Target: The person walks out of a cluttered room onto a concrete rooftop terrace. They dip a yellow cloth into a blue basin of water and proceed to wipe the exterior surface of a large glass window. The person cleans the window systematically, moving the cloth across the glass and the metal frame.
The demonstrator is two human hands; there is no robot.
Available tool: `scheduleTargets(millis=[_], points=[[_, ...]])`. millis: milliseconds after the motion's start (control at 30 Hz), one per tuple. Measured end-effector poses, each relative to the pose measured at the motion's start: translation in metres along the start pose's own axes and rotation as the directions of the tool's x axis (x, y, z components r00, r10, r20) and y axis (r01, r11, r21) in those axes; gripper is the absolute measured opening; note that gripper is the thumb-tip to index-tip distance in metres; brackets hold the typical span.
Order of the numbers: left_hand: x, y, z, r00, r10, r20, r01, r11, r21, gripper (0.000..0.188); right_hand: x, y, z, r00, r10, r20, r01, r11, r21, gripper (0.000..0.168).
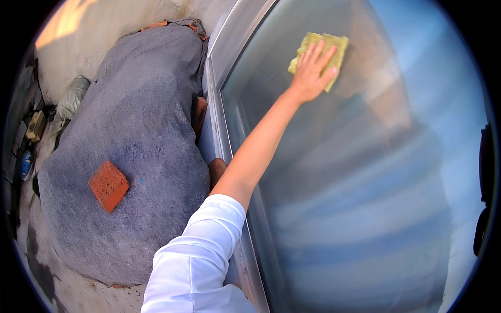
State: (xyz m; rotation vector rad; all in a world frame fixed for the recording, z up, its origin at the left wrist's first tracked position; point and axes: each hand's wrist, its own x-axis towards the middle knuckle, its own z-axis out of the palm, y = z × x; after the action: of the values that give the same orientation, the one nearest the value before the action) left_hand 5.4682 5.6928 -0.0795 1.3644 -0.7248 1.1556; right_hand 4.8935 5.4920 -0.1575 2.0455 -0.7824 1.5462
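My left hand [315, 74] lies flat over a yellow cloth [339, 45], fingers spread, pressing it against a large window pane [297, 164]. The cloth's edges stick out around the fingers and look slightly blurred. My arm reaches up across the metal window frame [216, 101] from a white sleeve. Blurred blue, grey and tan reflections cover the glass. My right hand is out of view.
Left of the window, a grey fabric cover [137, 98] drapes a large bulky heap, with a red brick [109, 186] on top. More bricks [199, 115] sit between heap and wall. A filled sack [73, 96] and a pale block [36, 126] lie farther left.
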Motion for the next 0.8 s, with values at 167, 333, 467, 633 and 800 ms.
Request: scheduleTargets(millis=[167,333,467,633,800], points=[[-0.052,-0.171,-0.021,0.806,-0.577,-0.132,0.59,0.803,0.09,0.062,0.069,-0.175,0.058,0.909,-0.413,-0.061,0.406,0.84,0.361,0.071],[-0.178,-0.277,-0.044,0.642,-0.746,-0.176,0.764,0.641,0.071,0.067,0.054,-0.479,0.184,0.458,-0.888,0.049,0.845,0.452,0.286,0.071],[-0.228,-0.296,-0.03,0.501,-0.846,-0.183,0.864,0.5,0.054,0.068,-0.027,-0.624,0.331,0.107,-0.92,0.376,0.989,0.139,0.058,0.071],[-0.234,-0.331,-0.034,0.471,-0.86,-0.195,0.878,0.477,0.017,0.068,-0.074,-0.672,0.404,-0.024,-0.865,0.501,0.999,-0.042,-0.025,0.071],[-0.222,-0.356,-0.091,0.496,-0.824,-0.274,0.864,0.5,0.06,0.065,-0.078,-0.707,0.364,-0.052,-0.908,0.416,0.992,-0.095,-0.083,0.071]])
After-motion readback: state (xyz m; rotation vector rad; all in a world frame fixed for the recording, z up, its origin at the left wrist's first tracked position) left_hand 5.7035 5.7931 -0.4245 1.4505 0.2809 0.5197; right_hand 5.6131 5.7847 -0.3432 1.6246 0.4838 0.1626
